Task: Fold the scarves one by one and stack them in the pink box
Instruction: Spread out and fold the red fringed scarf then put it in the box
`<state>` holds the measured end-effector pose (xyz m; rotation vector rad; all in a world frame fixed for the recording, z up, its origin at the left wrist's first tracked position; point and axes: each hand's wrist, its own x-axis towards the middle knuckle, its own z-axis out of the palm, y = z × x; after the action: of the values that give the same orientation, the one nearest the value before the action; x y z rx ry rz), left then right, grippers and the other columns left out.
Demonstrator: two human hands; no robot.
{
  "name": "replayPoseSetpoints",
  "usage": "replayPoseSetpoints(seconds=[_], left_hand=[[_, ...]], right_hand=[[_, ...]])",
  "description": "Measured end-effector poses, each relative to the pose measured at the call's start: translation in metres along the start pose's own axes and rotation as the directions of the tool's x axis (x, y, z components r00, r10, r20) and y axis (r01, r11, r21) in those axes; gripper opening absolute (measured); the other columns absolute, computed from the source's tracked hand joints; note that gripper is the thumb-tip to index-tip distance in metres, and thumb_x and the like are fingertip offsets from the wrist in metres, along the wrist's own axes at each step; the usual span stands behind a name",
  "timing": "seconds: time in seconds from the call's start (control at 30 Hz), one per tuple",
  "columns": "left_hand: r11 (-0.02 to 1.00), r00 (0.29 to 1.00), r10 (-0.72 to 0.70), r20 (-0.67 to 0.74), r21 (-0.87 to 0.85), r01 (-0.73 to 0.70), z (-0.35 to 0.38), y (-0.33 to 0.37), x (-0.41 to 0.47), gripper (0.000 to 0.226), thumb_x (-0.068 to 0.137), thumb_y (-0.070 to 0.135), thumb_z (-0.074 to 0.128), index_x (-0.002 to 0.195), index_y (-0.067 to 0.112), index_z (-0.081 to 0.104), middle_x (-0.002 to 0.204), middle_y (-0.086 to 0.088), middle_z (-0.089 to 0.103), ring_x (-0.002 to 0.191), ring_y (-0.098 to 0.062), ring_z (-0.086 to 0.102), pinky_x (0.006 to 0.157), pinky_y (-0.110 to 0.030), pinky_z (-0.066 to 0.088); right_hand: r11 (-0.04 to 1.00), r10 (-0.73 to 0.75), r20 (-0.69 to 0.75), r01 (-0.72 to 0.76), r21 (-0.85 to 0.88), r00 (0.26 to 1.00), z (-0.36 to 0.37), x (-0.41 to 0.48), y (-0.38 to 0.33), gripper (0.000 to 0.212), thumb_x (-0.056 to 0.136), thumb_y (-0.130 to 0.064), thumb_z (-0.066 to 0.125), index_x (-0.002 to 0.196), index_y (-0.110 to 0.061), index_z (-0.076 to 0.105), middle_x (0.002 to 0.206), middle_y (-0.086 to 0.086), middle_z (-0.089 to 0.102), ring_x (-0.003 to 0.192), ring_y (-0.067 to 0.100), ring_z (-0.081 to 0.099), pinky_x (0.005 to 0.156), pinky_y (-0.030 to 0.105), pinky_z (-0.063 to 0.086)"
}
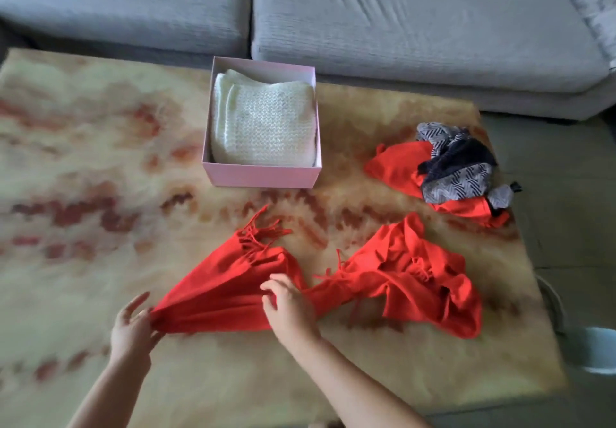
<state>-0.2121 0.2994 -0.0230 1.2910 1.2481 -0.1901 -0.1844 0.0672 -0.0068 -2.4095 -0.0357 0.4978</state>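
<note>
Head | left hand [131,327] fingers pinch red scarf [226,289] end | right hand [290,309] fingers grip its middle

Items by kind. Pink box [263,177]: one. White knitted scarf [266,124]: one. Red scarves: two, the near red scarf [400,274] and the far red scarf [396,164]. Patterned scarf [456,164], navy and grey: one. My hands: two, left hand [131,327] and right hand [290,307]. Table [83,160]: one. Sofa cushions: two, left cushion [116,4] and right cushion [416,27].
</note>
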Motion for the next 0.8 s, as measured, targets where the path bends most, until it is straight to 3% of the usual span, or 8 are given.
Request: replayPoseSetpoints(seconds=[0.17,0.23,0.33,0.43,0.53,0.67,0.73,0.8], left_hand=[[0.957,0.965,0.185,0.185,0.189,-0.220,-0.002,-0.002,0.004,0.035,0.076,0.000,0.066,0.109,0.011,0.065,0.085,-0.013,0.065,0.059,-0.004,0.062,0.050,-0.012,0.048],[0.845,0.923,0.322,0.211,0.375,-0.381,0.003,-0.002,0.006,0.040,0.071,-0.002,0.074,0.107,0.014,0.067,0.097,-0.019,0.065,0.085,-0.020,0.067,0.071,-0.019,0.052],[0.564,0.838,0.469,0.280,0.635,-0.528,0.016,0.001,0.005,0.061,0.063,0.006,0.082,0.120,0.020,0.064,0.120,-0.012,0.055,0.114,-0.033,0.048,0.100,-0.038,0.037],[0.421,0.771,0.464,0.436,0.657,-0.625,0.031,0.005,0.007,0.076,0.061,0.018,0.085,0.131,0.023,0.055,0.130,-0.006,0.052,0.118,-0.031,0.045,0.100,-0.038,0.037],[0.298,0.754,0.414,0.510,0.706,-0.642,0.042,0.004,0.011,0.079,0.065,0.034,0.082,0.136,0.030,0.049,0.133,0.002,0.051,0.120,-0.025,0.047,0.098,-0.036,0.039],[0.132,0.784,0.393,0.481,0.814,-0.566,0.052,0.000,0.012,0.050,0.074,0.039,0.073,0.121,0.034,0.060,0.127,0.004,0.050,0.120,-0.021,0.043,0.095,-0.033,0.035],[0.231,0.805,0.427,0.412,0.811,-0.537,0.054,-0.004,0.012,0.031,0.080,0.033,0.068,0.110,0.024,0.066,0.116,-0.002,0.056,0.113,-0.025,0.048,0.089,-0.034,0.039],[0.503,0.853,0.442,0.278,0.710,-0.493,0.051,-0.003,0.010,0.022,0.087,0.029,0.062,0.105,0.017,0.067,0.105,-0.008,0.063,0.103,-0.030,0.056,0.080,-0.035,0.043]], right_hand=[[0.979,0.178,-0.084,-0.185,-0.081,0.980,-0.019,0.054,-0.002,0.042,0.087,-0.021,0.061,0.128,-0.024,0.052,0.130,-0.004,0.047,0.112,0.020,0.057,0.088,0.033,0.046],[0.962,0.257,-0.033,-0.259,-0.083,0.966,-0.023,0.070,0.000,0.056,0.083,-0.031,0.067,0.135,-0.026,0.046,0.134,-0.003,0.050,0.118,0.022,0.054,0.092,0.033,0.044],[0.958,0.257,0.017,-0.252,-0.136,0.966,-0.021,0.083,0.000,0.065,0.077,-0.039,0.073,0.135,-0.025,0.048,0.133,0.002,0.052,0.124,0.023,0.045,0.103,0.031,0.036],[0.942,0.239,0.022,-0.226,-0.250,0.971,-0.012,0.090,-0.004,0.050,0.079,-0.043,0.070,0.123,-0.024,0.058,0.128,0.002,0.053,0.123,0.025,0.036,0.102,0.030,0.031],[0.937,0.320,-0.005,-0.317,-0.147,0.948,-0.005,0.097,-0.008,0.049,0.075,-0.044,0.073,0.116,-0.021,0.059,0.120,0.004,0.059,0.119,0.025,0.045,0.101,0.033,0.034],[0.936,0.309,0.095,-0.285,-0.206,0.946,-0.004,0.102,-0.015,0.046,0.076,-0.044,0.073,0.117,-0.025,0.063,0.119,0.002,0.064,0.121,0.023,0.050,0.104,0.032,0.028],[0.939,0.269,0.088,-0.241,-0.247,0.959,-0.005,0.103,-0.018,0.030,0.077,-0.042,0.071,0.104,-0.031,0.068,0.111,-0.001,0.066,0.119,0.022,0.047,0.100,0.033,0.025],[0.952,0.267,0.053,-0.255,-0.169,0.962,-0.003,0.106,-0.021,0.022,0.076,-0.042,0.072,0.096,-0.031,0.069,0.103,-0.002,0.062,0.114,0.025,0.044,0.100,0.033,0.028]])
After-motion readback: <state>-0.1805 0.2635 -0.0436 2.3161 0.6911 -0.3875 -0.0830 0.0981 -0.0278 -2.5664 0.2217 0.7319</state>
